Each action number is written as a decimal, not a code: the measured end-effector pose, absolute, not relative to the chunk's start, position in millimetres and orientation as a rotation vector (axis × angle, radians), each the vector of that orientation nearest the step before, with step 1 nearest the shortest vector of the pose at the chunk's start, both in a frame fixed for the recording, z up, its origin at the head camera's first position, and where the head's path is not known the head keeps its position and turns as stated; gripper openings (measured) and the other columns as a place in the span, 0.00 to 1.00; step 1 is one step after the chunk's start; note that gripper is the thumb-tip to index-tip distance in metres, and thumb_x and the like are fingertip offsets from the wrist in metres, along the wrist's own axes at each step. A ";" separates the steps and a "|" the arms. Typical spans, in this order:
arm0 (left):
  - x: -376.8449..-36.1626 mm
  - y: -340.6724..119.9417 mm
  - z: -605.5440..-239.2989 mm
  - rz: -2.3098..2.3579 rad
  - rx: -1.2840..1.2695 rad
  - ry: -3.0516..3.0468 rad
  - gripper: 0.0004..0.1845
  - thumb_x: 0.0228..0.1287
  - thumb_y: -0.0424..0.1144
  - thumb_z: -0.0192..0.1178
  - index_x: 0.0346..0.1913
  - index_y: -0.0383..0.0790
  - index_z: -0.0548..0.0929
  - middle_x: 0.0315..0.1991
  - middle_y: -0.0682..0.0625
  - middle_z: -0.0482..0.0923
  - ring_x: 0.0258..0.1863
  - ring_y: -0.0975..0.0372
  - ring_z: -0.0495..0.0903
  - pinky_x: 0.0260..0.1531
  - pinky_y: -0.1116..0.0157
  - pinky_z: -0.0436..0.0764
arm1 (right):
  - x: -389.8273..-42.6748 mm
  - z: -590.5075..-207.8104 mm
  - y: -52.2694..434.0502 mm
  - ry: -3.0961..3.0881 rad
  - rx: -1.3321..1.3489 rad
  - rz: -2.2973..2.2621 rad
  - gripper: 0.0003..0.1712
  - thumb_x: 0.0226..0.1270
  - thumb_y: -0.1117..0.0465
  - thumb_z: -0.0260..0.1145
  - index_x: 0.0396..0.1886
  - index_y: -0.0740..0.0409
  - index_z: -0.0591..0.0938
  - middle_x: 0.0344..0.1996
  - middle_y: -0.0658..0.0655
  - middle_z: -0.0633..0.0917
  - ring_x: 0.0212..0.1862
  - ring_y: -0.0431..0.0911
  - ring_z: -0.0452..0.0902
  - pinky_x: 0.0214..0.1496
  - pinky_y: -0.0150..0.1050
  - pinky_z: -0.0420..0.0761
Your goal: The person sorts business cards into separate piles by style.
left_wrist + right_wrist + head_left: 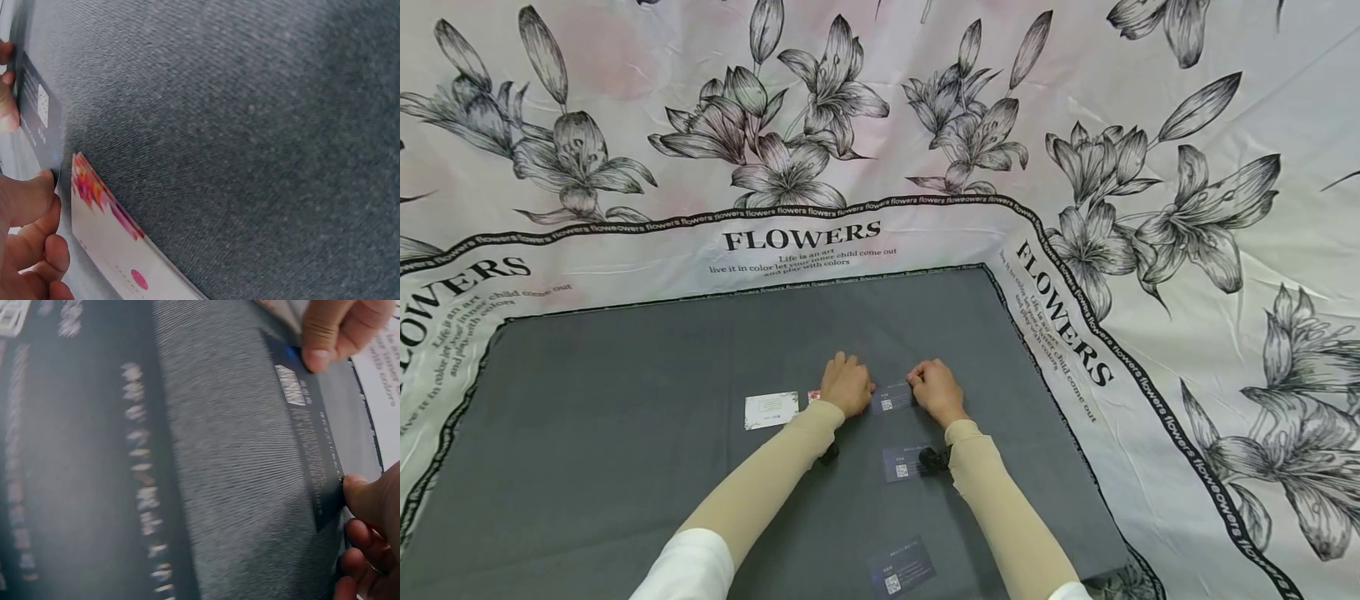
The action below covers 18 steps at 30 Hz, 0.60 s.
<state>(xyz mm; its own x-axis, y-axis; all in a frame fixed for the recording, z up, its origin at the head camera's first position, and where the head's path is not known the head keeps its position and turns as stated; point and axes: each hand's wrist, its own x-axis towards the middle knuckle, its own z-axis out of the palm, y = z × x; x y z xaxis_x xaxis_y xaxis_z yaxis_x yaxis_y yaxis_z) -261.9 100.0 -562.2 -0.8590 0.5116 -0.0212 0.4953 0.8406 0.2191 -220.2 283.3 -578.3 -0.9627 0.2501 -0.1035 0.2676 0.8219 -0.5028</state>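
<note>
On the grey cloth (625,433) mid-tabletop, I see both hands pinching one dark card (892,397): left hand (846,384) on its left end, right hand (936,390) on its right. White card (771,410) lies just left; two more dark cards (901,461) nearer me.

Grey mat (625,433) on floral cloth (1150,125), perhaps tabletop.

Grey cloth (625,433) covers the surface, framed by a white sheet (1225,275) printed with black lilies and "FLOWERS". White card (771,410) lies left of centre. Two dark cards: one (901,463) mid-cloth, another (901,567) nearer the bottom edge.
</note>
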 end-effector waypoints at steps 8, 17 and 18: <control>-261.3 101.9 -563.2 0.283 0.900 3.062 0.14 0.63 0.46 0.69 0.38 0.39 0.79 0.38 0.44 0.78 0.40 0.52 0.71 0.44 0.55 0.74 | -221.2 -575.0 282.2 2.980 0.427 -0.901 0.09 0.71 0.56 0.66 0.45 0.53 0.78 0.42 0.55 0.79 0.44 0.50 0.78 0.46 0.52 0.78; -231.0 87.9 -536.6 0.537 1.031 2.871 0.15 0.68 0.45 0.63 0.50 0.40 0.82 0.43 0.46 0.84 0.41 0.52 0.82 0.42 0.53 0.80 | -194.0 -547.2 287.8 2.851 0.218 -1.263 0.10 0.73 0.56 0.64 0.46 0.56 0.83 0.39 0.56 0.86 0.41 0.47 0.81 0.45 0.43 0.78; -225.9 85.0 -534.8 0.558 1.030 2.830 0.15 0.68 0.46 0.63 0.51 0.40 0.83 0.43 0.46 0.84 0.41 0.53 0.83 0.41 0.53 0.81 | -188.4 -544.5 288.0 2.831 0.188 -1.259 0.09 0.73 0.56 0.64 0.46 0.55 0.84 0.39 0.54 0.87 0.41 0.46 0.81 0.45 0.42 0.79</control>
<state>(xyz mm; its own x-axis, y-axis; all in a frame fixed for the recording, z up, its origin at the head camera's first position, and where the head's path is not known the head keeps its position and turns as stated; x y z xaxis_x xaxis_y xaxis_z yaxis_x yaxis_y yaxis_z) -225.9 85.0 -534.8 -0.7708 0.6351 0.0497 0.6064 0.7076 0.3627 -188.4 288.0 -544.5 -0.9920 0.0950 -0.0834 0.1256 0.6637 -0.7374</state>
